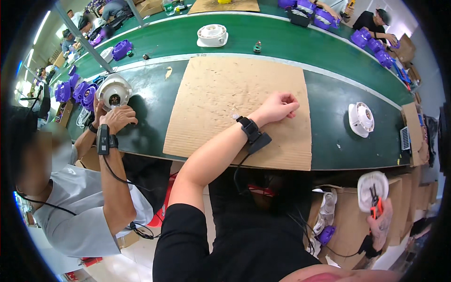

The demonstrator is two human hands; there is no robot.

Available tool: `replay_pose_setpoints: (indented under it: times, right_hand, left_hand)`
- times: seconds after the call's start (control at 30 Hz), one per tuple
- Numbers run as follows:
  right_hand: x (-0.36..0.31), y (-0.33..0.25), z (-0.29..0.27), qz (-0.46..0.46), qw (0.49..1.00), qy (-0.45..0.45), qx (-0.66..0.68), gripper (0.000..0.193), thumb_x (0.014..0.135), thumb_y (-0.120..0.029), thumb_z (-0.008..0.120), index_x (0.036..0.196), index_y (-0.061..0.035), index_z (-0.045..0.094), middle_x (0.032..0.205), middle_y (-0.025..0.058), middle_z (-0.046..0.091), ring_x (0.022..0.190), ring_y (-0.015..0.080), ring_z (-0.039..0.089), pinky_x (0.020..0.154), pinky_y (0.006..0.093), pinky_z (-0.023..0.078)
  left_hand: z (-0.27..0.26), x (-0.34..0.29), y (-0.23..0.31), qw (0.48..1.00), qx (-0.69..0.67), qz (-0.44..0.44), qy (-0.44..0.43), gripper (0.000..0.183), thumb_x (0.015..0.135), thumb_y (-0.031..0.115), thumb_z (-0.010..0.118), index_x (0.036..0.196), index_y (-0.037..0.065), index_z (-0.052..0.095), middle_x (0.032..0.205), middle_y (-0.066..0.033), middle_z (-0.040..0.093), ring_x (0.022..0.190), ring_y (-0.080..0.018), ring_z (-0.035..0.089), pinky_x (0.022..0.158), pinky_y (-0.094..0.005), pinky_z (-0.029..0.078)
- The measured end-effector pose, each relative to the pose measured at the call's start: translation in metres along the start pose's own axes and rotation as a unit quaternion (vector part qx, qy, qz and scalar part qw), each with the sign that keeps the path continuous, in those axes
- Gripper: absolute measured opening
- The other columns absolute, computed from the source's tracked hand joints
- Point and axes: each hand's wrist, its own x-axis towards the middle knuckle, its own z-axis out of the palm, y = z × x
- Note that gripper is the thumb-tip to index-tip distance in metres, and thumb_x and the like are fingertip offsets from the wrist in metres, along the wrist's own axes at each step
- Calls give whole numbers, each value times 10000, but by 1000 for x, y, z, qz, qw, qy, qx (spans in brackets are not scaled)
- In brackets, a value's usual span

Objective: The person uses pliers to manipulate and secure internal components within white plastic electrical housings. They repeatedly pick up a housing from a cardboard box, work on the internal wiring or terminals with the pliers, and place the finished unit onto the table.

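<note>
My left hand (278,107) rests over the cardboard sheet (225,108) on the bench, its fingers curled in and nothing visible in them. Low on the right, beside the bench, my right hand (381,224) is closed around pliers with orange-red handles (376,208). Their dark jaws point up against a white plastic housing (365,191); whether my fingers also touch that housing I cannot tell. Another white round housing (361,119) sits on the bench to the right of the cardboard.
A cardboard box (345,211) below holds white parts and a purple part (326,235). At my left a co-worker's hands (117,117) hold a white housing (113,91). Beyond the metal rail, a green conveyor belt (282,40) carries a white housing (212,35) and a small green-topped part (257,47).
</note>
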Motion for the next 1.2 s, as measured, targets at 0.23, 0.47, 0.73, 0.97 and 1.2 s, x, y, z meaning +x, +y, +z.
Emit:
replay_pose_setpoints:
  times: [0.23,0.47,0.73,0.97,1.2]
  right_hand:
    - [159,-177,6,-225,972,-5,70,606,543,-161,773,1111,-2,634,1122,183,589,1053,395,573,930,446,482]
    - [252,-256,89,-506,861,-27,-41,558,478,-255,812,968,-53,637,996,71,542,926,266,542,873,401,449]
    - [303,-261,106,-484,867,17,118,736,527,-263,822,1214,-97,614,1085,118,529,1048,326,545,979,447,414]
    - [338,-257,158,-299,935,91,167,764,583,-243,813,1306,-101,610,1075,76,575,1044,304,545,959,443,403]
    - [313,-244,176,-263,943,121,166,782,562,-254,828,1314,-160,634,1084,36,562,1039,258,533,956,415,375]
  left_hand:
    - [-6,-7,23,949,-258,-155,-98,697,1058,585,484,1229,-82,583,1036,-185,732,853,-248,758,796,-332,643]
    - [-30,-4,30,946,-275,-173,-10,728,1002,591,569,1325,-60,601,1193,-211,719,984,-256,754,837,-340,639]
    - [-60,-2,42,929,-276,47,242,527,920,235,747,1369,39,551,1249,-104,666,1135,-203,671,940,-355,576]
    - [-60,0,42,917,-224,194,268,467,888,102,778,1323,36,621,1236,-61,691,1120,-160,662,968,-326,538]
    - [-42,-6,42,913,-52,253,316,437,921,47,651,1351,13,583,1268,-113,670,1105,-207,685,921,-348,589]
